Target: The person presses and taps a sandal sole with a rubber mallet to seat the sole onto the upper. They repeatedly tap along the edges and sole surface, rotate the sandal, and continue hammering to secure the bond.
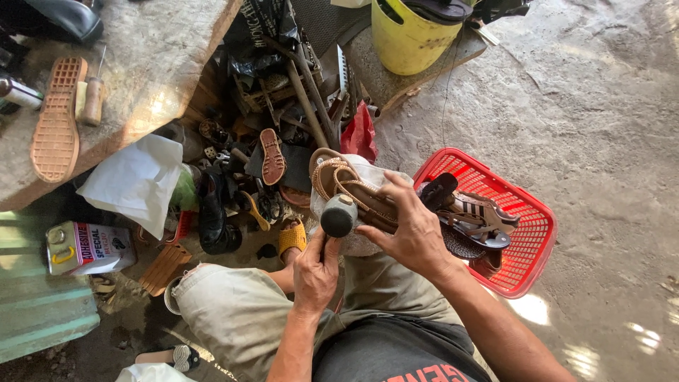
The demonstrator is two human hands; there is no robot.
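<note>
the left hand (315, 272) is wrapped tight round the handle of a hammer with a rounded grey metal head (339, 216), raised just beside the brown strappy leather sandal (346, 185). the right hand (410, 230) presses that sandal down with fingers spread and flat, over the knee, next to a red plastic mesh basket (527, 244) holding dark shoes. a blow landing off line could catch those fingers, since they lie close to the head; the thin woven straps look easily bruised.
</note>
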